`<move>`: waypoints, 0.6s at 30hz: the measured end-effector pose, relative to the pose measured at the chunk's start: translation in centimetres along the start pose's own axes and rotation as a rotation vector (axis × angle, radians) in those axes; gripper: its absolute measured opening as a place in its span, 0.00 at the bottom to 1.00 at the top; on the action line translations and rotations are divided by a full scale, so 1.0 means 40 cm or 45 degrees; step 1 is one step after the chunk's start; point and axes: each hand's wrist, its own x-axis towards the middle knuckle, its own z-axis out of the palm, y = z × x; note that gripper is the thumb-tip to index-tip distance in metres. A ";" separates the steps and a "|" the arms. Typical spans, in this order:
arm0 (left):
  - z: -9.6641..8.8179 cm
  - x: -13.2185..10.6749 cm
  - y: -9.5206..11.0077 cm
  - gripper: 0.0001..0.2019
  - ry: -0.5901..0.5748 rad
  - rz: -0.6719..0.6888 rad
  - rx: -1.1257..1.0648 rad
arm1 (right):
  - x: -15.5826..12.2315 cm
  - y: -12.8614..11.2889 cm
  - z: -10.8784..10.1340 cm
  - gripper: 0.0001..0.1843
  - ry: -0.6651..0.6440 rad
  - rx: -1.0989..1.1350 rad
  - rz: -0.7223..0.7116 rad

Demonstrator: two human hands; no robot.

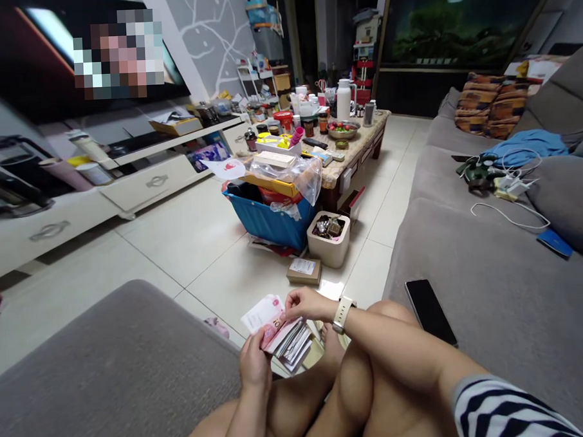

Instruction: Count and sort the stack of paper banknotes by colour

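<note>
My left hand (pixel 254 362) grips a stack of pink banknotes (pixel 277 332) from below, held over my knees. My right hand (pixel 307 303), with a white watch on its wrist, pinches the top note of the stack between thumb and fingers. The notes fan out slightly toward the right. I sit on a grey sofa (pixel 493 300) with my bare knees drawn up.
A black phone (pixel 429 311) lies on the sofa by my right knee. On the floor ahead stand a small cardboard box (pixel 304 270), a beige bin (pixel 328 238) and a blue crate (pixel 269 219). A cluttered coffee table (pixel 360 138) lies beyond. A grey ottoman (pixel 109 374) is at left.
</note>
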 end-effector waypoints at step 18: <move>0.005 -0.053 -0.026 0.06 -0.216 -0.039 -0.171 | -0.022 0.043 -0.001 0.21 0.175 -0.111 -0.107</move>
